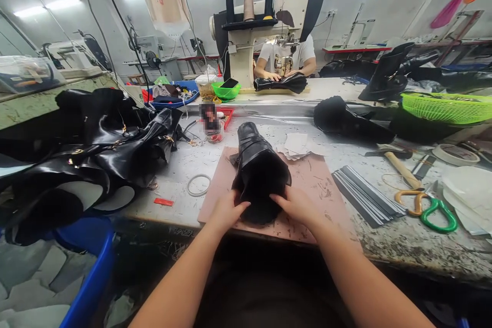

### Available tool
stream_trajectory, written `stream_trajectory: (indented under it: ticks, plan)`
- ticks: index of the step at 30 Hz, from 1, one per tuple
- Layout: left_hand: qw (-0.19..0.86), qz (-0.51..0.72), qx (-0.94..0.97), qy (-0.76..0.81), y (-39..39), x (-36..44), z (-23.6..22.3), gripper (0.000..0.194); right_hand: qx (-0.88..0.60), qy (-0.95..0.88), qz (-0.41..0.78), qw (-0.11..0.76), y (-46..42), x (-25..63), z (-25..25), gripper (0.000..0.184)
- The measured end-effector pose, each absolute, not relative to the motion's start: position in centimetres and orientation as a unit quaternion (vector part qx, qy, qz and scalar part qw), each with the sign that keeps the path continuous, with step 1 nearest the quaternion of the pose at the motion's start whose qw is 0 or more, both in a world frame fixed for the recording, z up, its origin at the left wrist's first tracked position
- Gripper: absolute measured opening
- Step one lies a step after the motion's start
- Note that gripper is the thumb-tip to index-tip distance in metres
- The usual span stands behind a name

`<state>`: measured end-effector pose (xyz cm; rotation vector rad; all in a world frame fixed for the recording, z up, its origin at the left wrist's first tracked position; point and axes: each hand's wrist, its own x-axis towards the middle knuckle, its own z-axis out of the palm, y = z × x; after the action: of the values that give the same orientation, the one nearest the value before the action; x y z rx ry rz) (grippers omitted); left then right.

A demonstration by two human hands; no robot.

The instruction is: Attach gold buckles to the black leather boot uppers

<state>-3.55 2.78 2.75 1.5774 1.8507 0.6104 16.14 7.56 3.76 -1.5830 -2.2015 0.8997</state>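
Observation:
A black leather boot upper (255, 151) lies on a pinkish board (319, 184), its wide, dark opening facing me. My left hand (226, 210) grips the left edge of that opening, thumb inside the rim. On the opposite edge my right hand (294, 202) is closed in the same way, its thumb over the rim. Most of the fingers are hidden behind the leather. Beyond the boot upper, pale paper-like scraps (298, 144) lie on the board's far edge.
Black boot uppers (130, 148) are heaped at left above a blue bin (96, 266). Grey strips (367, 195), scissors (438, 212) and a hammer (403, 169) lie at right. Across the table, a person (286, 59) works at a sewing machine (242, 36). A green basket (448, 107) stands far right.

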Motion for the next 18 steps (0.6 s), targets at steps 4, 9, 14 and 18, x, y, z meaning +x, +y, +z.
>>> stream_trajectory:
  ticks: [4,9,14,18]
  plan:
    - [0.298,0.222,0.6,0.709,3.0,-3.4,2.2,0.019,-0.557,-0.756,0.314,0.142,7.8,16.1,3.6,0.022]
    - [0.28,0.202,0.599,0.722,3.3,-3.3,2.0,0.019,-0.559,-0.755,0.31,0.147,7.7,15.9,3.3,0.018]
    - [0.253,0.172,0.617,0.725,3.3,-3.1,2.5,0.02,-0.561,-0.753,0.31,0.148,7.6,15.9,3.3,0.015]
    - [0.203,0.129,0.629,0.739,3.3,-2.4,3.0,0.021,-0.566,-0.752,0.304,0.146,7.7,15.9,3.2,0.013]
